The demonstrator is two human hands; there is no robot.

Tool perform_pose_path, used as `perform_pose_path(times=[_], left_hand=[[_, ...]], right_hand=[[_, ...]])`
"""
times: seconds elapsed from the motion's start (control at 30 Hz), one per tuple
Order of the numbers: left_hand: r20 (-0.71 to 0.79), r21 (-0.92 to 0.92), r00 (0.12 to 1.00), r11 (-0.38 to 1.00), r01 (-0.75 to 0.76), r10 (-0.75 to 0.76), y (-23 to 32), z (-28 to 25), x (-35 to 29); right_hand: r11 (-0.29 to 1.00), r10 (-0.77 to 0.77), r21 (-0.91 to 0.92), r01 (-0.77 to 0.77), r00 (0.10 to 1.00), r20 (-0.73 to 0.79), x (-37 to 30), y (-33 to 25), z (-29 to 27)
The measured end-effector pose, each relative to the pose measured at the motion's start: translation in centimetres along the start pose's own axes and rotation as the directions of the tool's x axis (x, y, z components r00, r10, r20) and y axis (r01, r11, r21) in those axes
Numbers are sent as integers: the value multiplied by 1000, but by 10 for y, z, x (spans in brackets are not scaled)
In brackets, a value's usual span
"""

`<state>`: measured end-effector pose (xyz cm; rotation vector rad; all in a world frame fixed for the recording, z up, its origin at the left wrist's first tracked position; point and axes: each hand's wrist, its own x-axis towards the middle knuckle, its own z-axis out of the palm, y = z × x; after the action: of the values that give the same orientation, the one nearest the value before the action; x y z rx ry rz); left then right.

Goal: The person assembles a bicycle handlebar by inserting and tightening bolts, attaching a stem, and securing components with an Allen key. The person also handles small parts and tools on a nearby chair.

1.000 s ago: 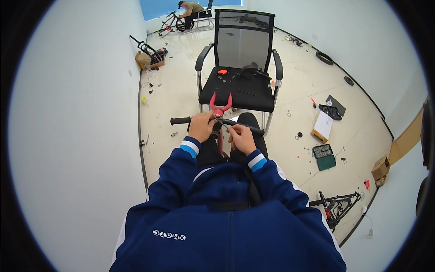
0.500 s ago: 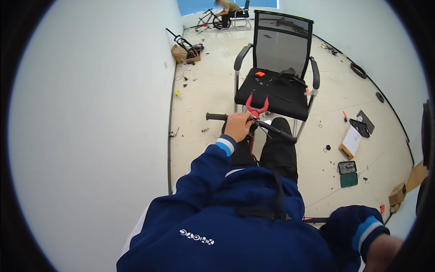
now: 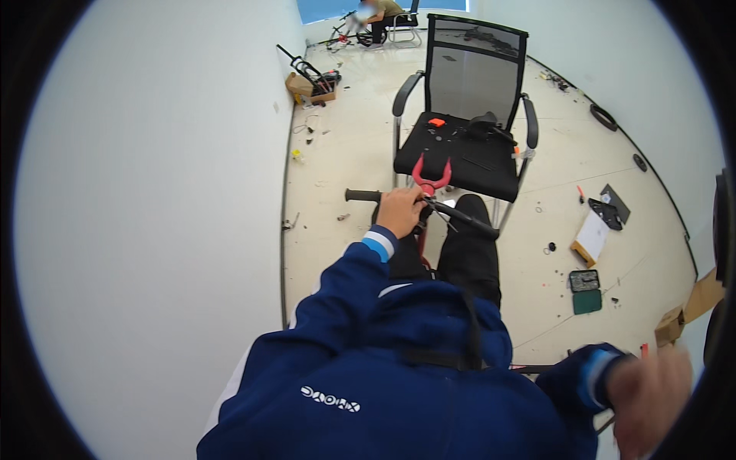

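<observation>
Room: white wall (image 3: 153, 192) at left, pale tiled floor (image 3: 360, 126) strewn with small parts; blue panel (image 3: 383, 9) at the far end.

Items, left to right:

- Cardboard carton (image 3: 323, 97), by the wall; black parts in and against it.
- Bicycle handlebar (image 3: 475, 222), black, rubber sleeve (image 3: 362, 195) on its left end; located in front of the torso, over the thighs. Long axis crosswise, slanting away to the left, nearer the body at the right.
- Left hand (image 3: 399, 212): grip clamped on the handlebar, between sleeve and centre; plainly the nearer hand.
- Co-worker (image 3: 381, 14), seated far off beside a bicycle.
- Red fork (image 3: 431, 182), just ahead of the handlebar's middle, two prongs pointing away from the body, toward the chair.
- Black mesh-back chair (image 3: 475, 80), facing the person; orange item (image 3: 436, 123) and dark parts on its seat.
- Green hinged case (image 3: 588, 302), open on the floor.
- Black tyre (image 3: 603, 117), by the right wall.
- Right hand (image 3: 652, 395): blurred, well apart from the handlebar, beyond its right end and closer to the body; whether the grip is apart or together, cannot tell.
</observation>
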<state>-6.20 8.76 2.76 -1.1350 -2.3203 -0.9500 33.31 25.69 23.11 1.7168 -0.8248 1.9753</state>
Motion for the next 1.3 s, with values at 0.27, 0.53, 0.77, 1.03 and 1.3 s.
perform_pose_path(times=[0.27,0.53,0.77,1.03,1.3], left_hand=[[44,35,998,999,40,-42,-1,-2,1],[43,90,998,995,44,-48,2,-2,1],[36,65,998,997,46,-48,-1,2,1],[38,69,998,996,48,-51,-1,1,0],[37,75,998,996,52,-55,2,0,0]], right_hand=[[510,451,-13,-860,281,-847,-156,180,-135],[481,623,275,-832,103,-775,-185,202,-139],[467,637,266,-843,112,-763,-187,201,-139],[464,637,269,-844,107,-763,-185,200,-138],[467,639,261,-845,119,-760,-188,201,-140]])
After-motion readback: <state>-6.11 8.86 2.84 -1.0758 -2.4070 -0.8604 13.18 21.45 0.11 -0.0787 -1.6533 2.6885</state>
